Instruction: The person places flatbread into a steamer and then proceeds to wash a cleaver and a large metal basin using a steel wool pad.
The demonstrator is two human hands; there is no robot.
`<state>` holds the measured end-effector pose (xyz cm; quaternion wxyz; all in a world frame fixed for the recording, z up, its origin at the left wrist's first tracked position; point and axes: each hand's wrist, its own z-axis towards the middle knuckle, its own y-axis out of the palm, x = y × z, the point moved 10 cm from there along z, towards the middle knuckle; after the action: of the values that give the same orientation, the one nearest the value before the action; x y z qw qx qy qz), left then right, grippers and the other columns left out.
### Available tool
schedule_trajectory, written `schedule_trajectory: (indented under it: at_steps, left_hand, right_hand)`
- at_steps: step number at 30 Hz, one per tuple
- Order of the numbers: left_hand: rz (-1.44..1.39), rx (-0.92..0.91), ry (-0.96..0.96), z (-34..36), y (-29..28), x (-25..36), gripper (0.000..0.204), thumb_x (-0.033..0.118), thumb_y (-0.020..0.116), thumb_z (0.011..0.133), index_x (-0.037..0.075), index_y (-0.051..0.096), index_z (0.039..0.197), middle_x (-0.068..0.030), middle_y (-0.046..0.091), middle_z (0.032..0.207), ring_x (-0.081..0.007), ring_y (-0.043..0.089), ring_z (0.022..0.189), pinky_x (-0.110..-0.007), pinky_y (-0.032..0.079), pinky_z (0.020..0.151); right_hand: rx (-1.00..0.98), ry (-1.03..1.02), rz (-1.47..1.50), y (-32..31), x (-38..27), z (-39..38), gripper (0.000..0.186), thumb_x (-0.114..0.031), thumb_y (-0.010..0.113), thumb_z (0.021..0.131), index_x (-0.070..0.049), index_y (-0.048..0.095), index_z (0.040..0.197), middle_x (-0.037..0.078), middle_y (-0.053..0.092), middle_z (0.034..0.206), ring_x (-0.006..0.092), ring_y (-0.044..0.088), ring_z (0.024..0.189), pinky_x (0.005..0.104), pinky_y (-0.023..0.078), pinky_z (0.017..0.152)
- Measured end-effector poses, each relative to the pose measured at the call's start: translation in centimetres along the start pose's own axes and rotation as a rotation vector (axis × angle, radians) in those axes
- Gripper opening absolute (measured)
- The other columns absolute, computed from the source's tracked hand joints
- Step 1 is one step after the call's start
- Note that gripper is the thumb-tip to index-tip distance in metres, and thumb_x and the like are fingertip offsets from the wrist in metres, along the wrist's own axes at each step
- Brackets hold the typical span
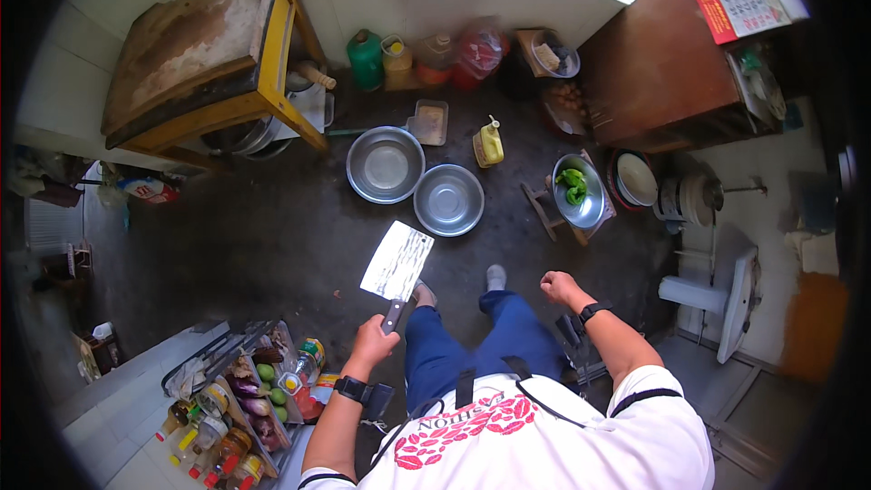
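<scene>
Left hand: I have the left hand (pixel 374 340) closed around the handle (pixel 393 316) of the cleaver (pixel 397 259)
Right hand: I see the right hand (pixel 564 289) with fingers curled in, nothing visible in it; I cannot tell what the palm hides
Cleaver: extends forward from the left hand; broad face up; well apart from the right hand
Basins: large basin (pixel 386 168) and small basin (pixel 449 202), side by side ahead of the cleaver
Bowl: metal bowl (pixel 592 210) with green vegetables (pixel 572 184), ahead of the right hand
Edges: I note table (pixel 200 36) front left, cabinet (pixel 662 63) front right, bottles (pixel 213 436) left of the left forearm
Room: dark floor (pixel 227 245) spans from cleaver to table
</scene>
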<state>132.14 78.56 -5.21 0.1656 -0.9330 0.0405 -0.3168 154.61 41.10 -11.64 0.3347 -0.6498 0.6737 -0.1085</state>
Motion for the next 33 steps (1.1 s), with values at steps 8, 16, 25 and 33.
schedule_trajectory:
  at_steps: [8,16,25,33]
  left_hand:
    - [0.034,-0.016,-0.075,7.4,4.5,0.4,0.019,0.016,0.058,0.063,0.000,0.050,0.070,-0.0175,0.058,0.061,-0.0280,0.060,0.052,-0.037,0.048,0.055]
    - [-0.041,0.071,-0.132,15.7,12.4,-1.1,0.034,0.018,0.060,0.064,0.002,0.054,0.093,-0.0215,0.060,0.080,-0.0380,0.058,0.077,-0.044,0.046,0.069]
    - [0.008,0.213,-0.183,24.5,18.7,-2.6,0.049,0.015,0.060,0.066,0.003,0.050,0.112,-0.0198,0.060,0.089,-0.0349,0.059,0.082,-0.040,0.047,0.072]
    - [-0.099,0.221,-0.272,29.1,23.0,-7.0,0.048,0.011,0.059,0.067,0.003,0.049,0.113,-0.0183,0.060,0.089,-0.0339,0.059,0.082,-0.038,0.047,0.070]
  right_hand:
    - [-0.130,-0.035,0.030,1.6,-4.8,9.2,0.023,-0.020,0.054,0.076,-0.005,0.061,0.091,0.019,0.062,0.086,0.0322,0.059,0.084,0.0371,0.046,0.075]
    - [-0.239,0.045,0.232,8.1,0.1,23.6,0.022,-0.020,0.052,0.079,-0.004,0.061,0.092,0.010,0.062,0.068,0.0194,0.061,0.061,0.0323,0.048,0.061]
    - [-0.317,0.024,0.631,14.9,2.9,35.7,0.024,-0.013,0.047,0.085,0.000,0.054,0.104,0.006,0.060,0.081,0.0128,0.058,0.071,0.0255,0.047,0.065]
    - [-0.294,0.096,0.887,19.4,3.1,44.0,0.027,-0.016,0.048,0.087,-0.003,0.053,0.110,0.003,0.058,0.091,0.0105,0.054,0.083,0.0226,0.043,0.070]
